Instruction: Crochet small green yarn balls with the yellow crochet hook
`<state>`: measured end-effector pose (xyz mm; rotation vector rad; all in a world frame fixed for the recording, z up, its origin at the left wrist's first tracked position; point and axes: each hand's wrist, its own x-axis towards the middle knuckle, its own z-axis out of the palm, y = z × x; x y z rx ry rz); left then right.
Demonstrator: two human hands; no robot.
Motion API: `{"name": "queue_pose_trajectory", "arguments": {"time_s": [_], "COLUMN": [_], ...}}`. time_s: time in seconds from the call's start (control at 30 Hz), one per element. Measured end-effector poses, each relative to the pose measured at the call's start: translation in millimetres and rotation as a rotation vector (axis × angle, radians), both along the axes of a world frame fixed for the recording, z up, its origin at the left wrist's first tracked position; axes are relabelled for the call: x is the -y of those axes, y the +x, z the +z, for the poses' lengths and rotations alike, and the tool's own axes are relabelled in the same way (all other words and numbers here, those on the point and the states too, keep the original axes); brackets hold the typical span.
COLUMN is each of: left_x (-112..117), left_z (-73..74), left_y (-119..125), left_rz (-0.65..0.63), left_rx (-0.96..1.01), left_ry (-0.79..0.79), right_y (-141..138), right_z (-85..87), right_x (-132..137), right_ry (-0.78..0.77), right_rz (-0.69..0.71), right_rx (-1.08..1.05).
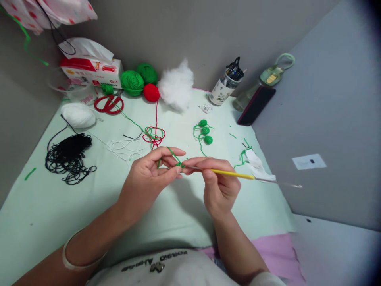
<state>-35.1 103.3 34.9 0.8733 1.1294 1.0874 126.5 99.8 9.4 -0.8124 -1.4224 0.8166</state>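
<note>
We hold the small piece of green yarn stitching (179,164) at the centre of the frame, pinched between thumb and fingers of our left hand (150,172); its index finger is stretched out, with a thin green yarn strand (174,153) running down from it. Our right hand (220,182) is closed pen-fashion around the slim metal crochet hook with a yellow grip (233,173), one end at the stitches, the other pointing right.

To work neatly, we should pinch close to the stitch, tension the strand evenly and turn the hook gently, lest it split the yarn.

Just above our left hand lie tangled red and green yarn loops (154,136), which could snag the feed. Beside them spread loose white yarn loops (120,147); a black yarn heap (70,155) sits at left, below the red-handled scissors (108,108). Right of centre, three small green crocheted balls (205,130) trail a tail toward our right hand, worth avoiding.
</note>
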Motion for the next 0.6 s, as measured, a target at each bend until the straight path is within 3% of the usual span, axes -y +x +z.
{"name": "queue_pose_trajectory", "arguments": {"time_s": [0.37, 0.6], "left_x": [1.1, 3.6], "left_z": [2.1, -5.2], "left_y": [1.5, 5.0], "left_rz": [0.019, 0.085], "left_rx": [-0.059, -0.331], "left_ry": [0.02, 0.292], "right_y": [2.4, 3.5], "right_z": [0.0, -8.0], "right_x": [0.5, 1.1], "right_ry": [0.061, 0.235], "right_rz": [0.013, -0.004], "right_rx": [0.056, 0.206]}}
